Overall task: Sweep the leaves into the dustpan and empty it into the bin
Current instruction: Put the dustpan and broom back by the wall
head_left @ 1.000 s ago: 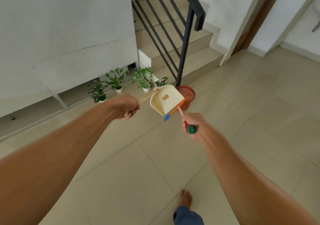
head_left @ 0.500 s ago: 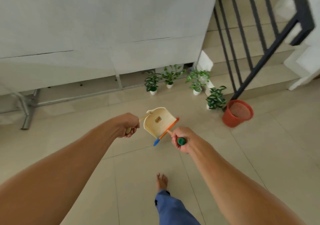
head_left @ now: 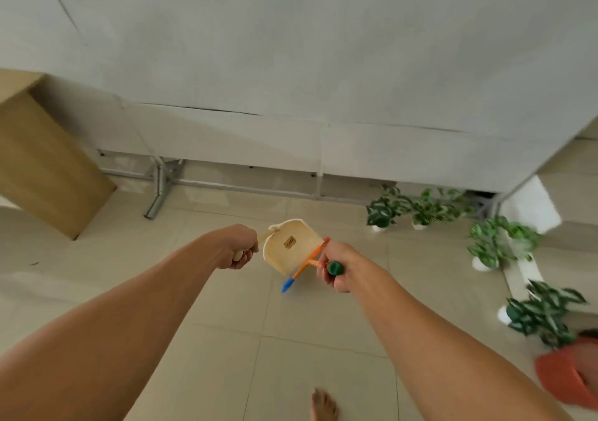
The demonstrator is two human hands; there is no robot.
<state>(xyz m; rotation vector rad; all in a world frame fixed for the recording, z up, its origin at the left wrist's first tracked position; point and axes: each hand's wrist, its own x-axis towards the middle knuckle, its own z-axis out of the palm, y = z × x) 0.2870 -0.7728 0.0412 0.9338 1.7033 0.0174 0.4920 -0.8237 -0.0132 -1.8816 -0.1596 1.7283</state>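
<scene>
Cream plastic dustpan (head_left: pixel 293 246) held off floor, left hand (head_left: pixel 238 248) curled round its handle, pan mouth toward right hand (head_left: pixel 336 267). Right hand grips green-ended brush (head_left: pixel 304 267); orange shaft runs diagonally, touching pan's near edge. Red bin (head_left: pixel 563 378) sits well right of right hand, nearer that arm. No leaves discernible.

Open tiled floor (head_left: pixel 226 339) spreads below and to the left of both arms, with only a bare foot (head_left: pixel 324 406) on it at the bottom edge. To the right, potted plants (head_left: pixel 492 246) crowd a white ledge (head_left: pixel 524 271), and the red bin (head_left: pixel 569 375) stands just beyond them. A wooden cabinet (head_left: pixel 45 168) blocks the far left; a metal frame leg (head_left: pixel 158 194) juts out under the grey wall panel (head_left: pixel 291 64).
</scene>
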